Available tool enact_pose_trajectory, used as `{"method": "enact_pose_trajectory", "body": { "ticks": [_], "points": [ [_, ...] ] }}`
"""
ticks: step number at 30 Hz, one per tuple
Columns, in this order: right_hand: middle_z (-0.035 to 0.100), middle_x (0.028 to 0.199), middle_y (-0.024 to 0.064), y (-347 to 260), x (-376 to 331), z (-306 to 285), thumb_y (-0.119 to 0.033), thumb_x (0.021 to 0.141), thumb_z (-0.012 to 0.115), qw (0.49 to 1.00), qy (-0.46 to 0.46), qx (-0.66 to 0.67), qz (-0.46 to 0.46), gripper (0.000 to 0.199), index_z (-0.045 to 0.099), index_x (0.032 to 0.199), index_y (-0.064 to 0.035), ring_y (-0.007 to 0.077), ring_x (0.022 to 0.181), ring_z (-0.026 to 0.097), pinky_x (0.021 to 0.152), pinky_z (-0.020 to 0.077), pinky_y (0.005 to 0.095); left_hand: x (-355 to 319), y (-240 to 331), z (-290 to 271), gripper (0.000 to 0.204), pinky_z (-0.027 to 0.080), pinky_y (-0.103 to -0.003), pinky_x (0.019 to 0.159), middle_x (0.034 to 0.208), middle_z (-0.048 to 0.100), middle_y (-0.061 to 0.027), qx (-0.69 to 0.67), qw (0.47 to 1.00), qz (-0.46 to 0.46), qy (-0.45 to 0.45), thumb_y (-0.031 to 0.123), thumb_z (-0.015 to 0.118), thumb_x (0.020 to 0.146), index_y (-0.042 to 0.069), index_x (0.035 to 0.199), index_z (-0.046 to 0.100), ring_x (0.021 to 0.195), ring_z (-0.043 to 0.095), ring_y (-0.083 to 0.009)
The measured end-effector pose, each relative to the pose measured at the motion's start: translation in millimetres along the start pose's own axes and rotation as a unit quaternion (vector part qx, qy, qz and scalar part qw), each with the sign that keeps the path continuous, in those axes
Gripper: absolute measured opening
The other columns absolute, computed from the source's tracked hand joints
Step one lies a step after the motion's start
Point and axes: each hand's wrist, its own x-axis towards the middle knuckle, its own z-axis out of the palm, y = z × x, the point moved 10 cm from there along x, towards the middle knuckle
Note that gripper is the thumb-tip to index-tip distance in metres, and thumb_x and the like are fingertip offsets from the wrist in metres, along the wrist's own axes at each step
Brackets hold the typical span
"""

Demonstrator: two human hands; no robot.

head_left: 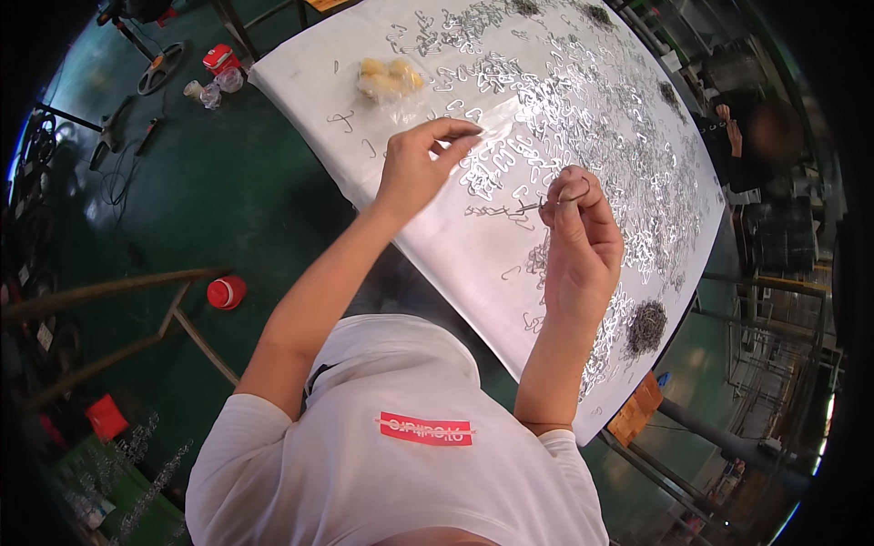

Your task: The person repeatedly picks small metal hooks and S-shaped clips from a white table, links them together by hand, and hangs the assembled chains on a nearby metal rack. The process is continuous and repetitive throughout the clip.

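Note:
My right hand (583, 227) is raised over the near part of the white table (437, 246), its thumb and fingers closed on a thin bent metal hook (529, 207). One end of the hook sticks out to the left of the fingertips. To the left, my left hand (423, 166) has its thumb and forefinger brought together in a pinch. Whatever lies between those tips is too small to make out. Just beyond them is a piece of clear plastic film (500, 118). Many loose silver hooks (487, 168) are scattered under and around both hands.
A clear bag with yellow pieces (390, 80) sits at the table's far left. A dark heap of small metal parts (646, 328) lies near the right edge. Another person (760, 132) is beyond the right edge. A red container (227, 292) stands on the green floor.

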Motion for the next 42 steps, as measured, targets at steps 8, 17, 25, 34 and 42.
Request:
{"method": "enact_pose_trajectory", "body": {
  "ticks": [8, 17, 25, 34, 42],
  "points": [
    [0.05, 0.103, 0.0046, 4, -39, 22, 0.004, 0.083, 0.062, 1.0, -0.016, -0.01, 0.018, 0.009, 0.06, 0.091, -0.0009, 0.0125, 0.091, 0.047, 0.083, 0.0378, 0.0257, 16, -151, 59, 0.019, 0.049, -0.039, 0.08, 0.094, 0.068, -0.0112, 0.263, 0.957, 0.009, -0.119, 0.017, 0.068, 0.081, 0.006, 0.096, 0.072, 0.089, 0.062, -0.0302],
    [0.049, 0.106, 0.0086, 30, -97, 40, 0.002, 0.082, 0.065, 0.996, -0.059, -0.071, 0.005, 0.009, 0.061, 0.09, 0.0, 0.015, 0.093, 0.048, 0.081, 0.0386, 0.0268, 32, -175, 82, 0.014, 0.049, -0.042, 0.083, 0.097, 0.063, -0.0133, 0.377, 0.915, -0.021, -0.143, 0.017, 0.066, 0.082, 0.005, 0.088, 0.064, 0.099, 0.058, -0.0309],
    [0.051, 0.104, 0.0074, 87, -120, 43, -0.002, 0.082, 0.065, 0.992, -0.063, -0.108, 0.02, 0.006, 0.062, 0.087, -0.0011, 0.0147, 0.088, 0.051, 0.076, 0.0411, 0.0264, 10, -164, 44, 0.02, 0.049, -0.04, 0.078, 0.089, 0.063, -0.0167, 0.271, 0.957, 0.016, -0.1, 0.016, 0.065, 0.083, 0.003, 0.099, 0.065, 0.089, 0.062, -0.0337],
    [0.053, 0.102, 0.0066, 147, -129, 26, -0.006, 0.084, 0.066, 0.995, -0.026, -0.099, 0.018, 0.008, 0.061, 0.089, -0.0023, 0.0132, 0.08, 0.05, 0.07, 0.043, 0.0248, -56, -91, -33, 0.012, 0.047, -0.036, 0.07, 0.079, 0.059, -0.0076, 0.294, 0.953, 0.035, -0.066, 0.022, 0.069, 0.081, 0.013, 0.088, 0.073, 0.075, 0.057, -0.0267],
    [0.053, 0.102, 0.0064, 177, -139, 11, -0.008, 0.085, 0.067, 0.992, -0.016, -0.114, 0.044, 0.007, 0.063, 0.089, -0.0033, 0.0126, 0.081, 0.05, 0.068, 0.0436, 0.0244, -93, -84, -54, 0.015, 0.049, -0.024, 0.07, 0.086, 0.071, -0.0038, 0.116, 0.983, -0.104, -0.096, 0.013, 0.065, 0.088, 0.004, 0.097, 0.071, 0.077, 0.063, -0.0091]
  ]
}}
